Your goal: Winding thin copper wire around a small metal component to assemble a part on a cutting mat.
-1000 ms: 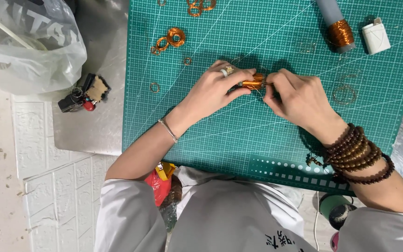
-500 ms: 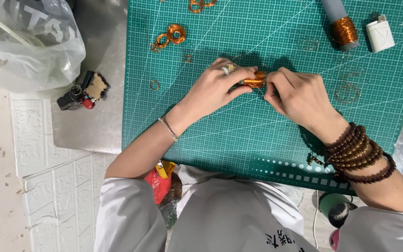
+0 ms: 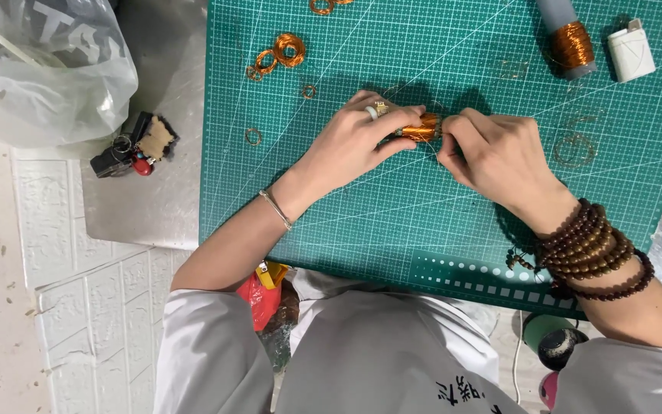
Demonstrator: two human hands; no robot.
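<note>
A cutting mat (image 3: 453, 222) covers the middle and right of the surface (image 3: 155, 199). At the mat's centre, the left hand (image 3: 354, 146) and right hand (image 3: 499, 157) meet, each with a grip on 1 wire coil (image 3: 421, 127) between them. Loose wire rings (image 3: 277, 54) lie near the mat's far left corner; a wire spool (image 3: 571, 42) and a lighter (image 3: 630, 52) lie side by side at its far right corner. Off the mat, a plastic bag (image 3: 40, 69) fills the surface's far left corner, with a key bunch (image 3: 136, 146) just nearer.

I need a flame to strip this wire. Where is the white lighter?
In the head view, the white lighter lies at the upper right of the green cutting mat, just right of the copper wire spool.
</note>
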